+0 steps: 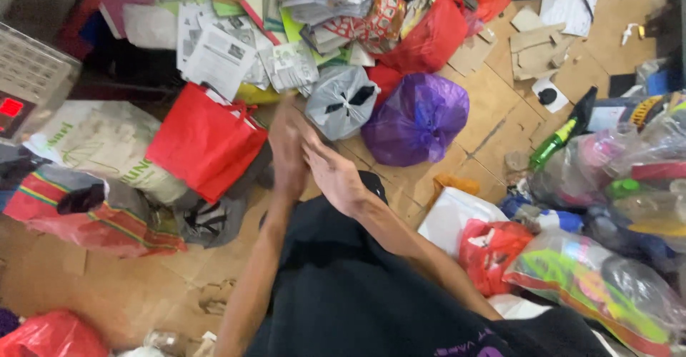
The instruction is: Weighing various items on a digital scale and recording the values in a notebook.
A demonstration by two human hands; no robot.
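While my left hand (287, 150) and right hand (334, 175) press flat together, fingers straight and holding nothing at frame centre, I keep them above the black bag (343, 285).

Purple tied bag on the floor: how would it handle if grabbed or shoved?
The purple bag looks like thin, crinkled plastic, so probably floppy and a bit slippery. It bulges round and full, so it may slump or roll rather than slide. The knotted top probably offers a grip. Weight can't be judged.

Single head-worn view, looking steeply down, close over cluttered cardboard floor (493, 107)
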